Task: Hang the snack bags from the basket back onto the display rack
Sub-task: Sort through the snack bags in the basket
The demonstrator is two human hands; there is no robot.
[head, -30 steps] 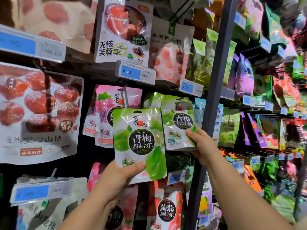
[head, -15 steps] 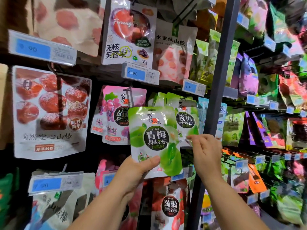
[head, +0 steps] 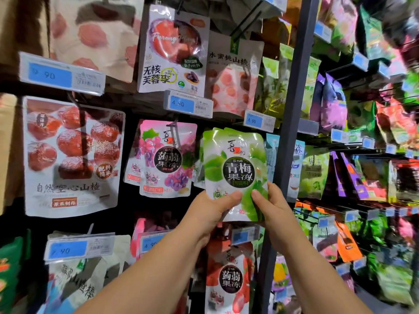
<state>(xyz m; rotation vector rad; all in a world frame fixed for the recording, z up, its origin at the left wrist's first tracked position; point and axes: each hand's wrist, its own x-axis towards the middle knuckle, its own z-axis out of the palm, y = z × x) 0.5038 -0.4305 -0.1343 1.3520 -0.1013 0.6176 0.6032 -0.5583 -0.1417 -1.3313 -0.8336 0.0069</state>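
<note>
Head view: both hands hold one green snack bag (head: 235,168) up against the display rack, just left of the grey post (head: 292,109). The left hand (head: 210,211) holds the bag's lower left corner, thumb laid flat across the front and the other fingers hidden behind, so its grip is clamped on the bag. The right hand (head: 274,207) has the lower right edge the same way, thumb on the front close to the left thumb, its grip also clamped on the bag. The bag is upright with its printed face to the camera, covering other green bags of the same kind behind it. Its top edge sits just under a blue price tag (head: 258,120). Whether its top is on a hook cannot be told. A pink bag (head: 167,159) hangs just beside it on the left, and a red bag (head: 229,277) hangs directly below. Farther left hangs a large white bag (head: 72,155) showing red fruit.
</note>
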